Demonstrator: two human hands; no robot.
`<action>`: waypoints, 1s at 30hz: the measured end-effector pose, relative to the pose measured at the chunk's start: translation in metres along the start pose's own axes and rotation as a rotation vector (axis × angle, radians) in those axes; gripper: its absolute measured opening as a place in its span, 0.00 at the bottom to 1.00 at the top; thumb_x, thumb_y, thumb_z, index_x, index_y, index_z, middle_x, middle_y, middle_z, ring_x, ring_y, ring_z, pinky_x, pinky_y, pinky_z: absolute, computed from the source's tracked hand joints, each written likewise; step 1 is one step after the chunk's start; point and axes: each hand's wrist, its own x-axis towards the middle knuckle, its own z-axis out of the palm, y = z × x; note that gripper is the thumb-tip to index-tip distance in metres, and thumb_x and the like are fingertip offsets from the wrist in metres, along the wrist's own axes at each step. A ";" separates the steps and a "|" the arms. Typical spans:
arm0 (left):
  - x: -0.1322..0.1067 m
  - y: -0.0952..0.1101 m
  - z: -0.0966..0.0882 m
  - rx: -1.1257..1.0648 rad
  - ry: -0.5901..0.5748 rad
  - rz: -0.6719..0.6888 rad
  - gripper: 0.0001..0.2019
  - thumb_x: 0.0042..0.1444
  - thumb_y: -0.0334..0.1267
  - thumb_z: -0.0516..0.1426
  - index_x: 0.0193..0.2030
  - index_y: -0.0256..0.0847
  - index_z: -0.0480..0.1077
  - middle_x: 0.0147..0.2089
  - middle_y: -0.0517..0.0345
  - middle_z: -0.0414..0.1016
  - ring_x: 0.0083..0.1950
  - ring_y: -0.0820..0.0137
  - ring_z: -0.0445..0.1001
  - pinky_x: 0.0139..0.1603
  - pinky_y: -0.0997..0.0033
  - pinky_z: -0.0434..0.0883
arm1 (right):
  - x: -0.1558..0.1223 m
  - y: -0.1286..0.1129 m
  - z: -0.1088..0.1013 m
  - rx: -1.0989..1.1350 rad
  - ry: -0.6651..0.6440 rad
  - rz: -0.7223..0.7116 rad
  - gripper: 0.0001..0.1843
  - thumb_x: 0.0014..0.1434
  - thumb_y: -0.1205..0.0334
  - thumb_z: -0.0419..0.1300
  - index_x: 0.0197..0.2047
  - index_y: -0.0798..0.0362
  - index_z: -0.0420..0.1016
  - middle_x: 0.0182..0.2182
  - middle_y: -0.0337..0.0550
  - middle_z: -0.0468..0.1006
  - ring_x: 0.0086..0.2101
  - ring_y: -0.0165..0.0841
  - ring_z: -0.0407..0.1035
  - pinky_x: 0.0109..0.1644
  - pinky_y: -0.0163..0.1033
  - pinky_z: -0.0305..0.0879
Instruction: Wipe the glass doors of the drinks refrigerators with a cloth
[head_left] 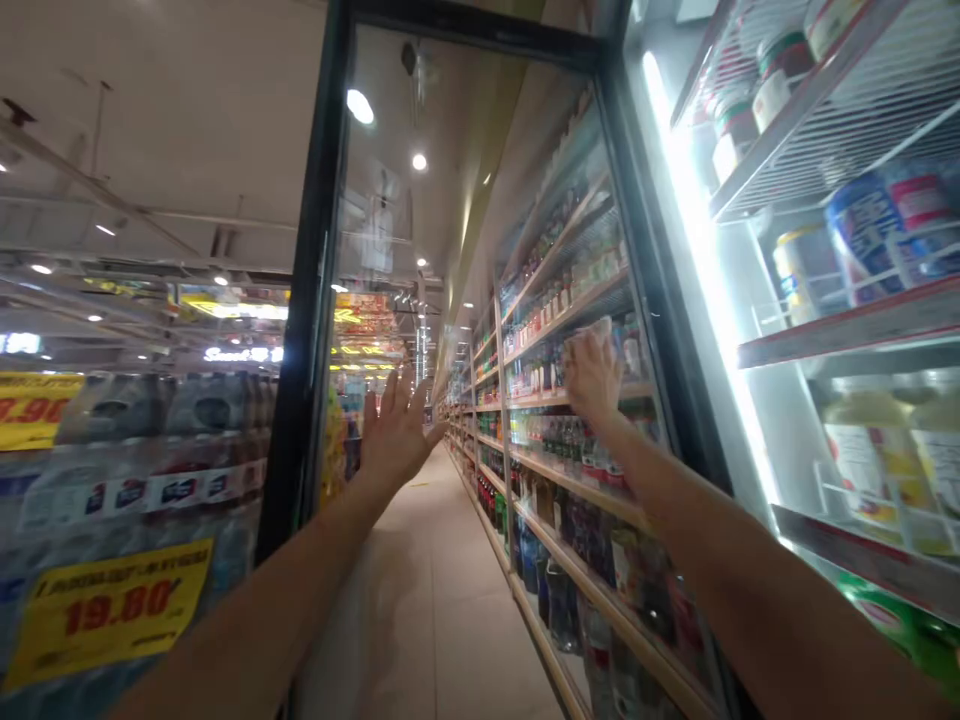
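Glass door point(465, 250) of the cooler point(825, 330) is seen swung wide open, its pane crossing the view. Left hand point(397, 435) is laid flat on the pane, grip open, fingers spread, nothing held. Right hand point(592, 380) is raised to the pane's upper middle, grip closed on a pale cloth point(604, 328), which is pressed to the glass. Judged: work on the pane is under way; done and undone parts cannot be told apart. Beyond are noted a lit ceiling point(187, 100), tiled aisle floor point(442, 580), bottle shelves point(570, 500) and a yellow price tag point(112, 610).
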 end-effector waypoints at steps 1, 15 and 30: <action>0.002 -0.003 0.000 0.001 0.011 -0.009 0.28 0.58 0.50 0.45 0.62 0.37 0.56 0.68 0.42 0.47 0.69 0.53 0.45 0.63 0.43 0.50 | -0.004 -0.020 0.004 0.010 -0.024 -0.104 0.24 0.61 0.58 0.44 0.60 0.47 0.62 0.63 0.45 0.56 0.63 0.47 0.44 0.59 0.59 0.48; 0.009 -0.016 -0.008 0.016 0.003 -0.068 0.27 0.59 0.48 0.44 0.62 0.35 0.56 0.69 0.44 0.47 0.69 0.54 0.45 0.64 0.45 0.50 | -0.030 -0.021 0.008 0.020 0.066 -0.106 0.25 0.62 0.59 0.44 0.60 0.52 0.61 0.63 0.50 0.54 0.63 0.49 0.41 0.60 0.63 0.45; -0.005 0.011 -0.003 -0.025 -0.055 -0.044 0.29 0.59 0.46 0.47 0.65 0.36 0.50 0.69 0.45 0.45 0.70 0.55 0.43 0.65 0.45 0.49 | -0.046 0.019 -0.004 -0.039 0.033 0.059 0.28 0.61 0.58 0.42 0.63 0.58 0.57 0.64 0.56 0.52 0.62 0.52 0.43 0.58 0.64 0.47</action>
